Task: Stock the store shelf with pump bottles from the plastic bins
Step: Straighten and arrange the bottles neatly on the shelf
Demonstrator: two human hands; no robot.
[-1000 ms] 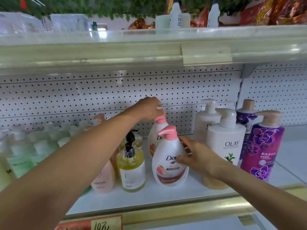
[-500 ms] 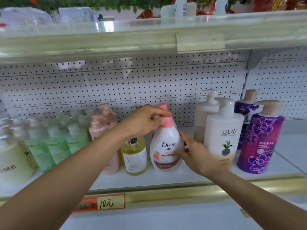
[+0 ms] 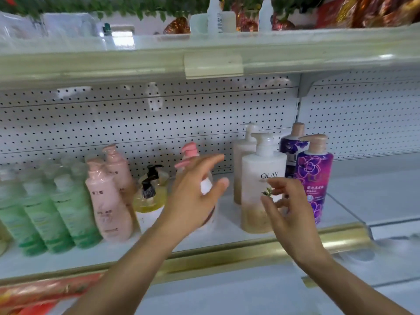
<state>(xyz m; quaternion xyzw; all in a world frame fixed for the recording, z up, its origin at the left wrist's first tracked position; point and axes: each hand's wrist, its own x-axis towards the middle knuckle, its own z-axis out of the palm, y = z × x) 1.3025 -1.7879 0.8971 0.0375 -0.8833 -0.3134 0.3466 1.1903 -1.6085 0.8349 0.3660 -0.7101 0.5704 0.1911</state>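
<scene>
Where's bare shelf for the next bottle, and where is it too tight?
Widest bare patch: the shelf right of the front purple bottle, back to the pegboard. A narrow strip runs between the bottle fronts and the gold rail. Crowded: green bottles and pink bottles packed on the left.

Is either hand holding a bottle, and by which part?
Nothing is held. The left hand hovers open in front of the pink-pump bottle; the right hand is open before the Olay bottle.

Glossy plastic pump bottles (image 3: 263, 185), matt white perforated metal back panel (image 3: 136, 123), shiny gold-coloured shelf edge (image 3: 250, 253).
</scene>
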